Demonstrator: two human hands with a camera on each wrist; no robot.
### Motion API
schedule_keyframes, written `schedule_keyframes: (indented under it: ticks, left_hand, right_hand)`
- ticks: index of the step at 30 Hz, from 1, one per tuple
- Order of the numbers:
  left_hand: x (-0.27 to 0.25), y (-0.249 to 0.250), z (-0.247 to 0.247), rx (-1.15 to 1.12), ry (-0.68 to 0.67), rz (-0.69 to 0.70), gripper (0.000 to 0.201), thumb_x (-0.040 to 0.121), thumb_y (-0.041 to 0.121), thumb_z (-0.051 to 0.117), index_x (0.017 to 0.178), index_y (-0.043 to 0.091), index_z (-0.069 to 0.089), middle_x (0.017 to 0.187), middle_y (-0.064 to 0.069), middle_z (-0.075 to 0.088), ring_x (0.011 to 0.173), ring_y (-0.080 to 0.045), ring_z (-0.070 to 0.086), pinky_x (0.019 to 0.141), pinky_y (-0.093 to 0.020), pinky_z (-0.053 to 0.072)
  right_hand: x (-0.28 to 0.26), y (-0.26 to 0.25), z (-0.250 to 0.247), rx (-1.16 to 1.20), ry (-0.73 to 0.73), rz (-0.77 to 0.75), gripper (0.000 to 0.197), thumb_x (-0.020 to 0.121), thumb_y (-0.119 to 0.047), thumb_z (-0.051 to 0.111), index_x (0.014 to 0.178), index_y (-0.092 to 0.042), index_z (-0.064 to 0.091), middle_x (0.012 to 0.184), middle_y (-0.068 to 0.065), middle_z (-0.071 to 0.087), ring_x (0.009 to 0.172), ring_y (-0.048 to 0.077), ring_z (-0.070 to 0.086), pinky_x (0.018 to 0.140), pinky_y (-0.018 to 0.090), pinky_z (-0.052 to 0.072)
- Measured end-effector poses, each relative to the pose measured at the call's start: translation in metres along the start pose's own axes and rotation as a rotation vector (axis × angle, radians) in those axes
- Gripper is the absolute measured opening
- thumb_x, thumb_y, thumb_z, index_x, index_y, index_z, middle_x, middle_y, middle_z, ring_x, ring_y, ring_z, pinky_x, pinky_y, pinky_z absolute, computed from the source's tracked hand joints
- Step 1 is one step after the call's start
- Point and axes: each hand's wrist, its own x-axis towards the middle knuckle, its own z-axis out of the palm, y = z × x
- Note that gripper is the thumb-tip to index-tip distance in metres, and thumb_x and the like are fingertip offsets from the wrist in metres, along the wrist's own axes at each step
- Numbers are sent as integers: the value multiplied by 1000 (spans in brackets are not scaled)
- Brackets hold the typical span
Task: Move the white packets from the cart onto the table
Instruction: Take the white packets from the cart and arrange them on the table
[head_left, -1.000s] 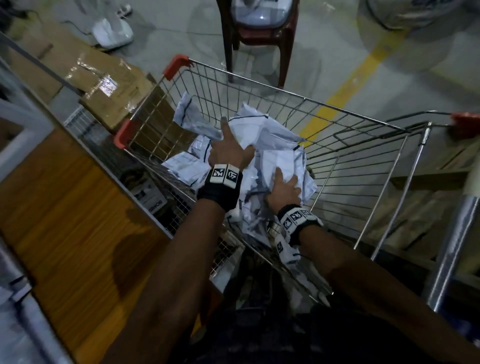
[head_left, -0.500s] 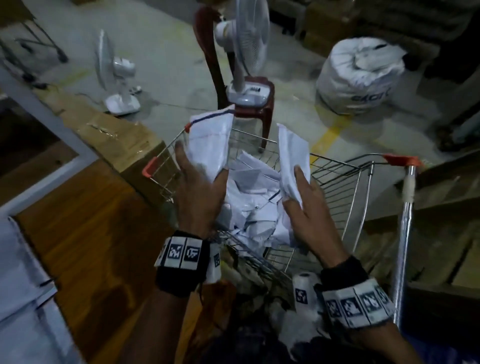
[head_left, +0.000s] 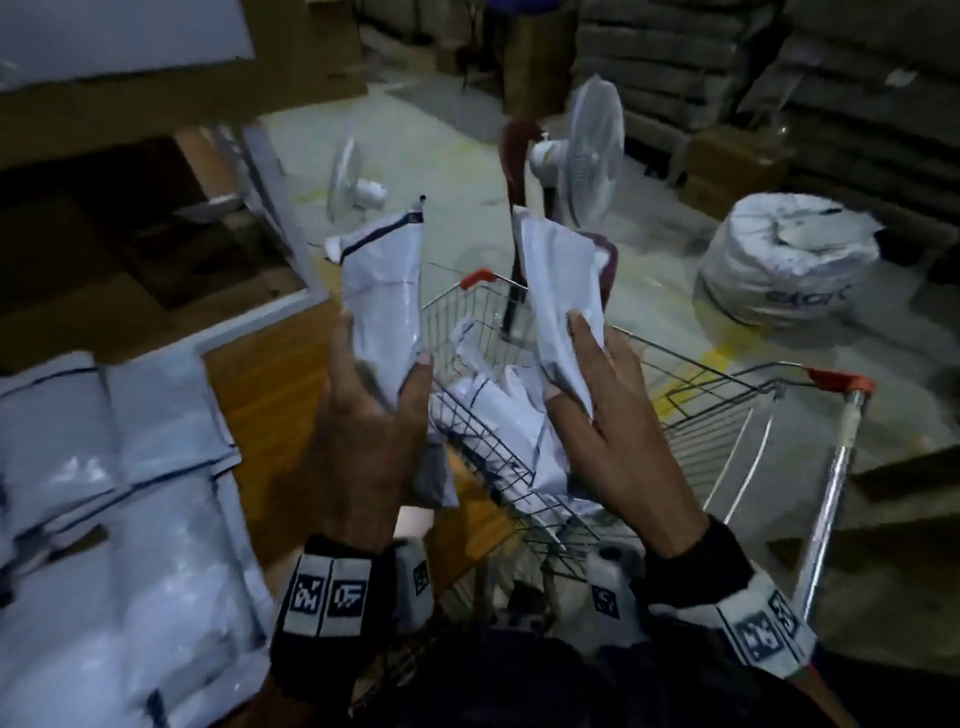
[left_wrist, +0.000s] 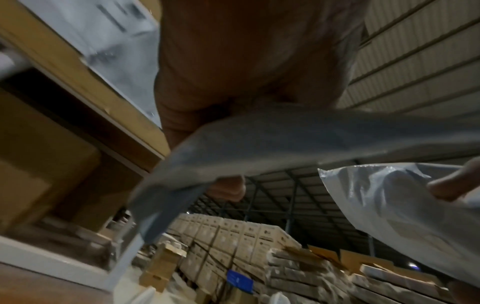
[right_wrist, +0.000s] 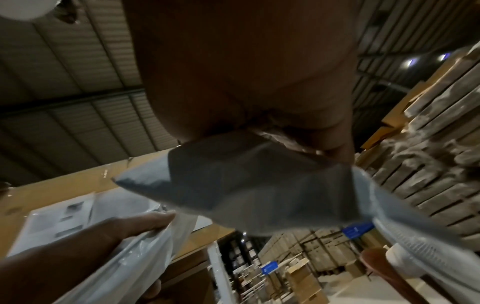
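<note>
Two hands up over the wire cart: left hand clamps a white packet, right hand clamps another packet. Table at 9 o'clock, packets stacked. Left wrist: packet pinched. Right wrist: same, fingers closed on plastic.
</note>
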Motion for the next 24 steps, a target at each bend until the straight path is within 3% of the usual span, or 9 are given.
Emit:
schedule_keyframes:
  ticks: [2, 5, 9, 12, 13, 16, 19, 24]
  left_hand:
    - [-18, -3, -20, 38, 61, -22, 75, 82, 65, 57, 147, 39, 30, 130, -5, 59, 110, -31, 59, 80, -36, 48]
    - [-51, -11, -50, 151, 117, -105, 74, 85, 66, 58, 148, 41, 28, 132, -5, 59, 115, -33, 57, 84, -39, 47]
    - [-96, -29, -102, 243, 202, -174, 74, 85, 65, 55, 148, 40, 27, 137, -7, 58, 118, -35, 56, 86, -43, 49]
    - [-123, -46, -145, 264, 282, -250, 75, 85, 69, 54, 149, 38, 27, 139, -7, 57, 122, -35, 55, 91, -46, 50]
    - [-131, -51, -158, 273, 317, -266, 77, 84, 70, 52, 149, 38, 27, 140, -7, 55, 123, -35, 54, 93, -47, 49]
    - [-147, -64, -194, 316, 409, -306, 80, 79, 69, 45, 149, 34, 29, 140, -10, 54, 123, -36, 53, 94, -46, 46]
    - [-156, -79, -224, 296, 491, -331, 79, 80, 69, 45, 149, 34, 30, 137, -9, 55, 121, -35, 53, 93, -46, 47]
    - [-163, -112, -270, 357, 550, -435, 71, 88, 62, 54, 149, 34, 31, 135, -10, 49, 118, -37, 51, 87, -44, 44]
  right_hand:
    - [-8, -8, 7, 25, -70, -26, 60, 103, -39, 44, 156, -44, 15, 166, -6, 3, 152, 10, 6, 117, 34, 24]
    - [-28, -18, 25, 53, -189, -109, 60, 104, -44, 42, 155, -46, 12, 165, -12, 1, 152, 4, -2, 112, 25, 17]
    - [-49, -34, 60, 114, -284, -142, 65, 99, -46, 45, 156, -41, 15, 165, -4, 7, 152, 7, 2, 112, 21, 14]
    - [-65, -58, 86, 104, -373, -198, 64, 101, -44, 46, 155, -41, 14, 166, -2, 7, 149, 0, 1, 102, -1, 6]
    - [-70, -67, 95, 111, -402, -230, 63, 101, -45, 45, 155, -42, 13, 166, 0, 7, 149, 2, 2, 100, -3, 6]
    - [-80, -89, 120, 186, -463, -286, 66, 96, -48, 42, 156, -37, 16, 165, 6, 11, 152, 16, 10, 111, 16, 18]
    - [-89, -111, 144, 233, -497, -321, 68, 97, -45, 42, 158, -31, 17, 163, 6, 14, 150, 19, 20, 118, 39, 29]
    - [-106, -139, 190, 226, -531, -329, 67, 97, -46, 43, 157, -37, 13, 162, 5, 15, 148, 21, 23, 115, 38, 32]
